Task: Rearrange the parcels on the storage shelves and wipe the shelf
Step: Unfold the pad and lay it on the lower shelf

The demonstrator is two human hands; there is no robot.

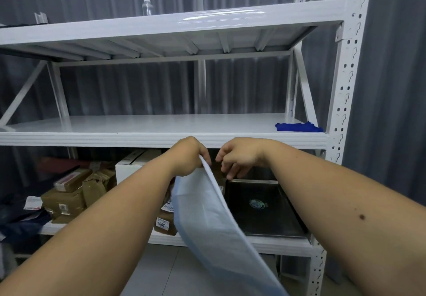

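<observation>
Grey pleated curtains hang behind a white metal rack (345,69) with perforated uprights. Its middle shelf (161,125) is bare apart from a crumpled blue cloth (297,127) at the far right end. On the top shelf (161,28) a clear spray bottle (147,4) stands near the back; its base is hidden by the shelf edge.

Both arms reach forward just below the front lip of the middle shelf. The left hand (187,156) has its fingers curled round the top edge of a pale, blue-edged bag (202,215), which hangs down and toward the camera, its lower end blurred and cut off by the frame bottom. The right hand (238,157) is just beside it with fingers bent downward; whether the fingertips pinch the bag or anything else cannot be told.

The bottom shelf (265,245) holds the parcels. At left, brown parcels (69,194) with labels lie stacked, partly in shadow. A white box (131,164) stands behind the left forearm, mostly hidden. A brown parcel with a "3004" tag (163,223) sits beneath the bag, half covered by it. To the right lies a flat black box (260,208) with a round green emblem. Dark fabric (18,224) at the far left is cut off and hard to make out.
</observation>
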